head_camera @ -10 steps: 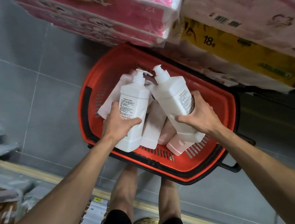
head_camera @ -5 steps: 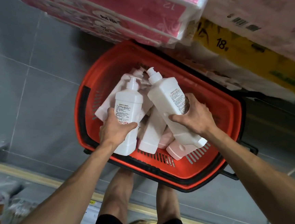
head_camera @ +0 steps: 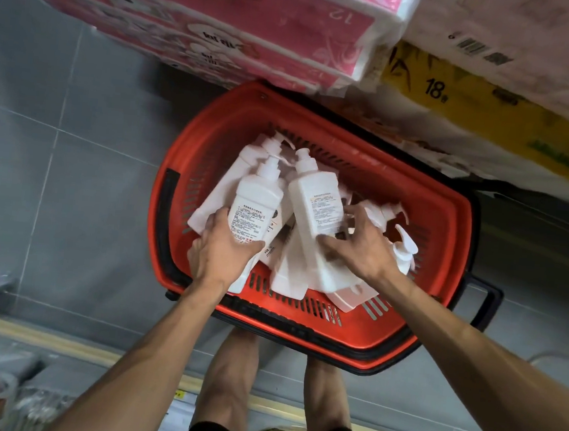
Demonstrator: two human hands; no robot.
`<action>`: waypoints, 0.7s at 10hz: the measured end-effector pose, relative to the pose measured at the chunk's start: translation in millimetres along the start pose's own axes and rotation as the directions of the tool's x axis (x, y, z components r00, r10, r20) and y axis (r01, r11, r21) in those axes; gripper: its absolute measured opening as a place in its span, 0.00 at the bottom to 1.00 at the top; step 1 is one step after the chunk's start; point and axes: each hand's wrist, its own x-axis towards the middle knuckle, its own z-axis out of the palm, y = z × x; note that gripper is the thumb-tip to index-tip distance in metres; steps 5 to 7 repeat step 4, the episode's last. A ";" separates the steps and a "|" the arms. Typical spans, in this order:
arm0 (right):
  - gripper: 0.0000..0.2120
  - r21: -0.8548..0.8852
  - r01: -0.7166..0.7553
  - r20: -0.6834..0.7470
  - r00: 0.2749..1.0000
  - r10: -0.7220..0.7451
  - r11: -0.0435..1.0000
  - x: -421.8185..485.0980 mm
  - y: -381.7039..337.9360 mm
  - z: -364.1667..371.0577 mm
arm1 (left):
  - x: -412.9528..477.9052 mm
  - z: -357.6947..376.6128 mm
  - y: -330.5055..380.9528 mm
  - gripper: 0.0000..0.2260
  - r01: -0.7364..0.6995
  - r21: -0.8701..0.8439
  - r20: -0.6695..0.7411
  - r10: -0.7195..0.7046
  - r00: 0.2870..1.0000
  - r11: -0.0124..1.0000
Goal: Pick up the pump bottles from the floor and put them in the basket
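Note:
A red shopping basket [head_camera: 446, 236] with black handles stands on the grey tile floor in front of me. Several white pump bottles [head_camera: 288, 274] lie piled inside it. My left hand [head_camera: 221, 251] grips one white pump bottle [head_camera: 256, 202] by its lower body, tilted over the left side of the pile with the pump pointing away. My right hand [head_camera: 359, 249] lies with fingers spread on a second white pump bottle [head_camera: 315, 201] that rests on the pile. It is blurred.
Pink tissue packs [head_camera: 224, 21] and a yellow pack [head_camera: 492, 106] are stacked just behind the basket. My bare legs [head_camera: 229, 399] stand at its near edge. A yellow-edged shelf [head_camera: 42, 338] with goods runs along the bottom left.
Both hands have lowered their bottles into the basket. The right bottle now lies on the pile and the right fingers have spread. The left hand still holds its bottle.

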 end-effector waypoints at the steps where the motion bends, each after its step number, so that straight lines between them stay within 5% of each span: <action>1: 0.20 0.007 0.039 -0.032 0.999 -0.039 0.999 1.6 -1.2 -11.3 | -3.9 -4.6 1.6 0.30 -0.049 -0.011 -0.045 0.049 0.998 0.999; 2: 0.17 0.010 0.073 -0.029 0.997 -0.072 0.997 2.6 -8.0 -27.3 | -7.6 -16.6 7.7 0.21 -0.122 -0.064 -0.090 0.116 0.989 0.990; 4: 0.17 -0.010 0.181 -0.083 0.980 -0.181 0.983 -8.8 -24.6 -52.6 | -12.5 -49.8 42.9 0.18 -0.309 -0.107 -0.176 0.288 0.941 0.945; 7: 0.17 -0.010 0.181 -0.083 0.980 -0.181 0.983 -8.8 -24.6 -52.6 | -12.5 -49.8 42.9 0.18 -0.309 -0.107 -0.176 0.288 0.941 0.945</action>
